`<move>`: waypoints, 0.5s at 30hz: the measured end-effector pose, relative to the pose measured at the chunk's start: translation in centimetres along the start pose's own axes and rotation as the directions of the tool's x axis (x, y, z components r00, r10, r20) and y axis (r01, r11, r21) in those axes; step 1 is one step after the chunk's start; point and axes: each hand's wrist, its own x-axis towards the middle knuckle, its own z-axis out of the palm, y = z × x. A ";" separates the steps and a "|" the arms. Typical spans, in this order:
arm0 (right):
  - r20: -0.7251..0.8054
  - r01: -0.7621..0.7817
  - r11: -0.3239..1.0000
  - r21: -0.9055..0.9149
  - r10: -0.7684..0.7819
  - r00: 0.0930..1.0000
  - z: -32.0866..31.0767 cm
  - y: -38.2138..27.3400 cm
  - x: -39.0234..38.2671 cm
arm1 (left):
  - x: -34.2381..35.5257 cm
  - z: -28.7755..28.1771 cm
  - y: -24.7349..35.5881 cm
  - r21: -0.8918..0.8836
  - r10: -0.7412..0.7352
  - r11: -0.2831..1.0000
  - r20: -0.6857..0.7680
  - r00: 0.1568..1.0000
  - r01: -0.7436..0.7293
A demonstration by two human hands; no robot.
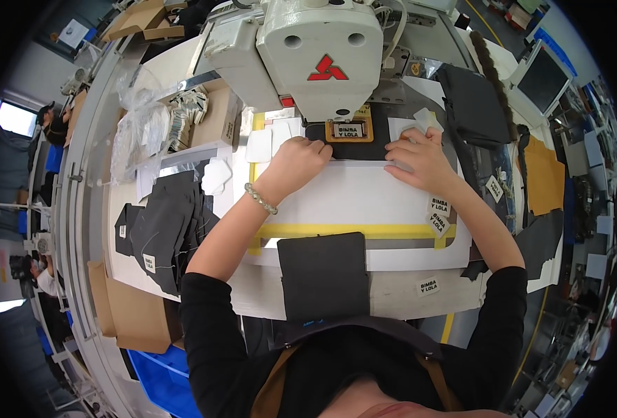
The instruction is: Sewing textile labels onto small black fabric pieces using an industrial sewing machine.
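Note:
A black fabric piece [356,151] lies under the white sewing machine head [319,52]. On it sits an orange-brown frame [330,131] around a pale label with dark lettering [350,130]. My left hand [298,166] is closed, its curled fingertips at the fabric's left edge. Opposite, my right hand [423,161] arches over the right side, fingers bent but apart; a whitish piece shows partly beneath them. White sheets overlap near its fingertips. Two loose labels [438,207] lie below my right wrist. Closest to me, a dark fabric panel [324,275] hangs over the table's front edge.
On the left are a pile of dark fabric pieces [165,226] and a cardboard box [214,115] of labels. Dark fabric [472,104] and an orange-brown sheet [544,174] lie right. A monitor [544,80] stands beyond. Yellow tape [315,230] borders the white work plate.

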 end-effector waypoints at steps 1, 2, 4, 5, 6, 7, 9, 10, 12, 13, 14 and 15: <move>0.001 -0.001 1.000 0.001 0.001 1.000 0.2 0.0 0.1 | 0.0 0.2 0.2 -0.003 -0.014 1.000 0.007 1.000 0.014; -0.026 -0.029 0.999 -0.026 0.029 0.999 0.5 0.0 0.2 | -0.1 0.3 0.3 -0.006 -0.029 1.000 0.014 0.999 0.029; -0.054 -0.055 0.997 -0.051 0.052 0.997 0.8 0.0 0.5 | -0.1 0.5 -0.1 -0.053 -0.047 0.998 -0.023 0.999 0.046; -0.100 -0.057 0.995 -0.080 0.049 0.994 0.9 0.0 0.6 | -0.2 0.4 -0.4 -0.099 -0.067 0.993 -0.059 0.996 0.061; -0.146 -0.059 0.992 -0.109 0.043 0.988 1.0 0.0 0.8 | -0.5 0.4 -0.5 -0.098 -0.070 0.993 -0.059 0.996 0.064; -0.145 -0.060 0.992 -0.111 0.043 0.988 1.2 -0.1 0.8 | -0.6 0.1 -0.7 -0.229 -0.163 0.963 -0.059 0.985 0.145; -0.126 -0.078 0.992 -0.102 0.065 0.990 1.8 -0.2 0.7 | -0.7 0.0 -1.2 -0.358 -0.252 0.908 -0.049 0.966 0.219; -0.130 -0.075 0.992 -0.103 0.062 0.990 1.9 -0.4 0.8 | -0.8 -0.2 -1.2 -0.421 -0.303 0.869 -0.037 0.952 0.260; -0.161 -0.077 0.992 -0.097 0.061 0.985 2.1 -0.7 1.0 | -0.9 -0.5 -1.3 -0.480 -0.352 0.825 -0.023 0.936 0.299; -0.159 -0.078 0.992 -0.097 0.062 0.985 2.3 -0.6 1.1 | -0.9 -0.5 -1.2 -0.482 -0.349 0.826 -0.033 0.936 0.292; -0.177 -0.052 0.991 -0.124 0.030 0.984 2.5 -0.3 1.4 | -0.9 -0.5 -1.2 -0.485 -0.347 0.827 -0.042 0.937 0.284; -0.194 -0.027 0.988 -0.151 -0.003 0.981 2.6 -0.1 1.5 | -0.8 -0.3 -1.2 -0.486 -0.345 0.827 -0.042 0.938 0.283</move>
